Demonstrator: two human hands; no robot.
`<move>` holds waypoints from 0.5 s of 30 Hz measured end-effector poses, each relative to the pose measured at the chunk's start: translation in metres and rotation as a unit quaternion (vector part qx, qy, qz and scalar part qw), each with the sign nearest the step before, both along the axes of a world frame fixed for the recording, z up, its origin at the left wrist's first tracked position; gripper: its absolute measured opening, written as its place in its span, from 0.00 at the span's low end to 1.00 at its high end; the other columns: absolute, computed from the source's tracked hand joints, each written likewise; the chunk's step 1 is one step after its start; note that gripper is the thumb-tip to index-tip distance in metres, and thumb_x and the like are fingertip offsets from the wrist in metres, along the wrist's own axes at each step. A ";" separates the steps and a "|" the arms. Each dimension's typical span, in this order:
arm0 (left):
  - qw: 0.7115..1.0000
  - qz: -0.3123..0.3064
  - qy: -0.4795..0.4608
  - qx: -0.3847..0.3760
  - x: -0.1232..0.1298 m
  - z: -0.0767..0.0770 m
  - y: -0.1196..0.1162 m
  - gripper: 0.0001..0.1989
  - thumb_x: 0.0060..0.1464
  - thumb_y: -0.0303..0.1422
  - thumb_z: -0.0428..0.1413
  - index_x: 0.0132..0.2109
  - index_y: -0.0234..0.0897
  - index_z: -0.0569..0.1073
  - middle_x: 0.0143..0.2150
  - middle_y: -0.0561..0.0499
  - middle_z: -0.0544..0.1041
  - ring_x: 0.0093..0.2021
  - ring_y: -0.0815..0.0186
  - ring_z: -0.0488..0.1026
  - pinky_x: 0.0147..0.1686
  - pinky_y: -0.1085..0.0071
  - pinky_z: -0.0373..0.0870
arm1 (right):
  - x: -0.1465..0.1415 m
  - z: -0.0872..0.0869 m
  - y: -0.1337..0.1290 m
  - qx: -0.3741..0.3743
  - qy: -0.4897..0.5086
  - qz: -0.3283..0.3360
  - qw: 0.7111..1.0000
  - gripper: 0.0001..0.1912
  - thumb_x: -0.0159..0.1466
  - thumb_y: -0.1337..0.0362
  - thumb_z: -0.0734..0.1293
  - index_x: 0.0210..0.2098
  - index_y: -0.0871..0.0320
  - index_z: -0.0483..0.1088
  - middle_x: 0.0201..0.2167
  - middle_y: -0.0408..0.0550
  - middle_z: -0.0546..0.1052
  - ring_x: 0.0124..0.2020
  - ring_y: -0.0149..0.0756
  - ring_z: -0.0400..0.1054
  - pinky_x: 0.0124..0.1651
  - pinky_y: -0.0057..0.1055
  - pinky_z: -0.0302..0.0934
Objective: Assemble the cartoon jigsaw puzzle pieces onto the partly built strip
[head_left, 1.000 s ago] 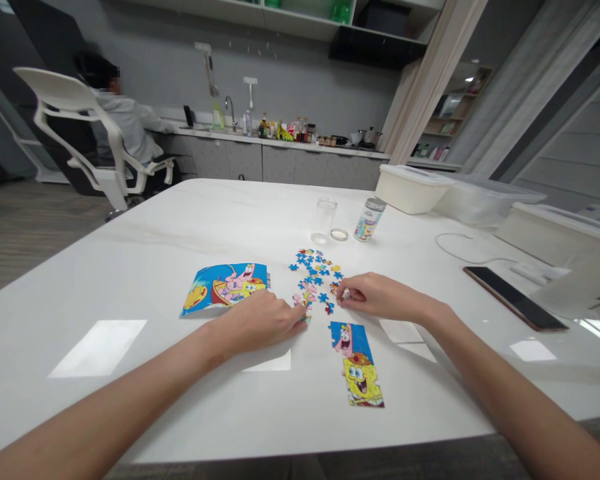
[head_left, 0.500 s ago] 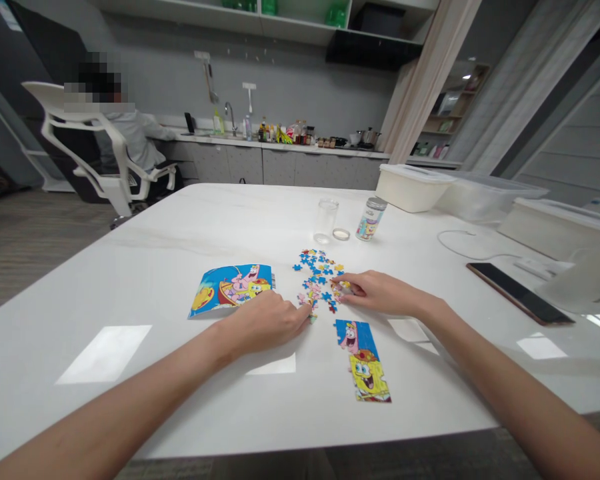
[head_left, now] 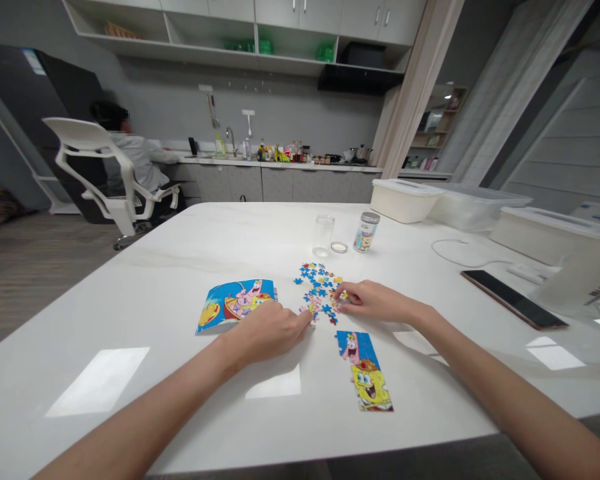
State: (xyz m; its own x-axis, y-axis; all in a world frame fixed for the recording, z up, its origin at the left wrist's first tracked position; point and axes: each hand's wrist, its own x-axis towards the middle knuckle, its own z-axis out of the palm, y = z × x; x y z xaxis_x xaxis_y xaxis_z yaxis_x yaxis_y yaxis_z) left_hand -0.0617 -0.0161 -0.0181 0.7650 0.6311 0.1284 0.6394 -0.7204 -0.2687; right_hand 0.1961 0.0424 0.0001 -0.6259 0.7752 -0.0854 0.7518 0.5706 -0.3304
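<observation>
Loose puzzle pieces [head_left: 321, 287], mostly blue with some pink and yellow, lie in a pile on the white table. At the pile's lower left, my left hand [head_left: 273, 331] has its fingers together; anything at its fingertips is too small to name. My right hand [head_left: 367, 301] is at the pile's right side, thumb and forefinger apart over the pieces. Nearer the front edge lies a joined puzzle section [head_left: 365, 371] showing a pink and a yellow cartoon figure. A picture sheet [head_left: 233, 303] sits left of the pile, partly behind my left hand.
Beyond the pile stand a clear jar [head_left: 324, 235], its lid [head_left: 339, 247] and a printed can [head_left: 367, 232]. A phone [head_left: 513, 298], a cable and storage boxes [head_left: 405, 200] are at the right. A person sits on a white chair [head_left: 80, 135] at the far left.
The view has tipped up, so the table items appear lower. My hands stay around the pile, with only slight finger movement.
</observation>
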 end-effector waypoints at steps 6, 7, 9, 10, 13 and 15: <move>1.000 -0.002 -0.003 0.007 -0.003 -0.001 0.003 0.11 0.64 0.30 0.43 0.42 0.35 0.69 0.22 0.48 0.76 0.17 0.66 0.69 0.19 0.70 0.51 | 0.001 0.003 0.001 -0.039 0.037 0.037 0.998 0.10 0.64 0.60 0.64 0.39 0.58 0.73 0.24 0.42 0.71 0.24 0.29 0.60 0.29 0.27 0.51; 1.000 -0.004 0.002 0.009 -0.003 -0.001 0.003 0.11 0.64 0.29 0.43 0.41 0.35 0.70 0.22 0.47 0.76 0.17 0.66 0.69 0.19 0.70 0.50 | 0.002 0.003 0.001 -0.043 0.041 0.041 0.997 0.09 0.64 0.61 0.64 0.38 0.58 0.74 0.25 0.42 0.72 0.25 0.29 0.60 0.29 0.27 0.52; 1.000 -0.006 0.008 0.011 -0.004 0.000 0.003 0.11 0.62 0.28 0.44 0.39 0.35 0.70 0.20 0.47 0.75 0.17 0.66 0.68 0.19 0.70 0.51 | 0.003 0.001 0.002 -0.045 0.048 0.043 0.997 0.08 0.63 0.64 0.63 0.38 0.58 0.74 0.27 0.43 0.74 0.26 0.29 0.61 0.30 0.27 0.52; 1.000 -0.008 0.007 0.011 -0.004 0.001 0.003 0.11 0.62 0.27 0.44 0.39 0.34 0.71 0.20 0.48 0.74 0.17 0.66 0.68 0.19 0.70 0.51 | 0.004 0.000 0.003 -0.045 0.050 0.042 0.997 0.08 0.63 0.64 0.63 0.38 0.58 0.74 0.28 0.44 0.74 0.26 0.29 0.62 0.30 0.27 0.53; 1.000 -0.009 -0.003 0.007 -0.004 0.002 0.002 0.12 0.62 0.26 0.43 0.39 0.34 0.71 0.20 0.48 0.74 0.16 0.67 0.66 0.20 0.69 0.54 | 0.003 0.000 0.003 -0.039 0.048 0.040 0.997 0.08 0.64 0.62 0.64 0.38 0.58 0.73 0.27 0.43 0.73 0.26 0.29 0.61 0.30 0.27 0.53; 1.000 -0.002 -0.009 0.001 -0.003 0.003 0.003 0.12 0.63 0.30 0.44 0.38 0.34 0.72 0.21 0.48 0.75 0.16 0.68 0.67 0.20 0.70 0.55 | 0.003 0.001 0.002 -0.033 0.044 0.036 0.998 0.09 0.64 0.60 0.65 0.39 0.58 0.73 0.24 0.42 0.71 0.24 0.29 0.59 0.29 0.27 0.52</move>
